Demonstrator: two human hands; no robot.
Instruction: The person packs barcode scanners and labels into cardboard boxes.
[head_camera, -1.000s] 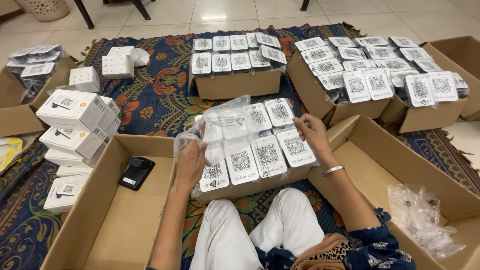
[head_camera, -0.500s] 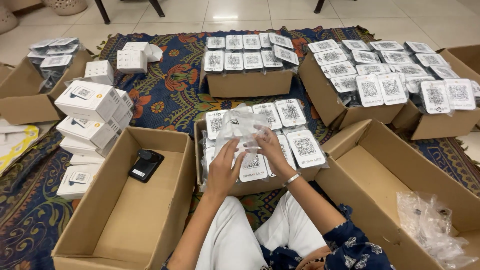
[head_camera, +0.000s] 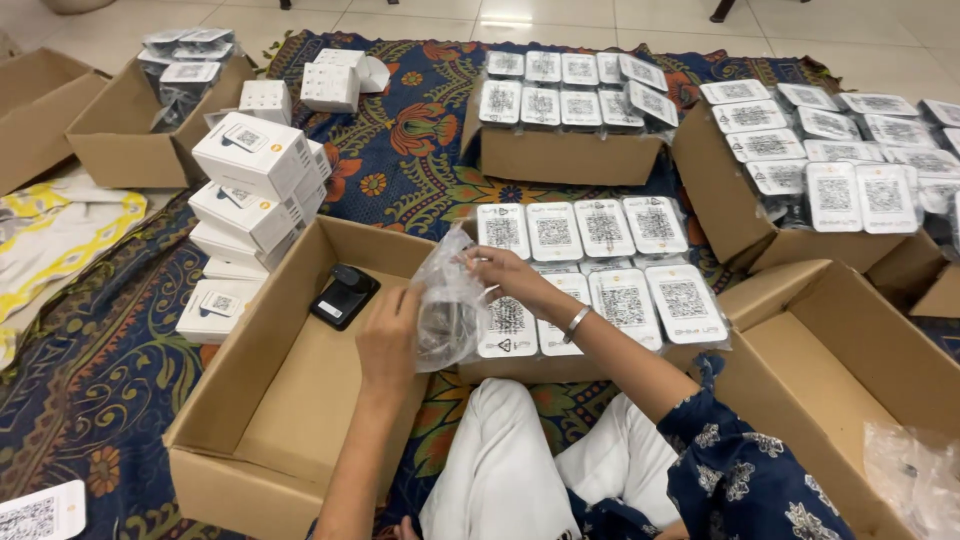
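Note:
Both hands hold a clear plastic bag (head_camera: 450, 305) with a dark item inside, over the gap between two cartons. My left hand (head_camera: 392, 335) grips the bag's lower left side. My right hand (head_camera: 505, 272) pinches its top edge. Behind the bag stands a cardboard box (head_camera: 560, 368) packed with white bagged devices (head_camera: 620, 265) that carry square code labels. To the left lies a large open carton (head_camera: 300, 400) with a small black device (head_camera: 345, 295) on its floor.
A stack of white boxes (head_camera: 255, 185) stands at the left. More label-filled cartons sit at the back (head_camera: 560, 155) and right (head_camera: 740, 215). An open carton (head_camera: 850, 370) at the right holds crumpled plastic (head_camera: 915, 475). A patterned rug (head_camera: 110, 380) covers the floor.
Both hands lifted a plastic bag out of the middle box and carried it left toward the open carton. The camera has shifted left and tilted closer.

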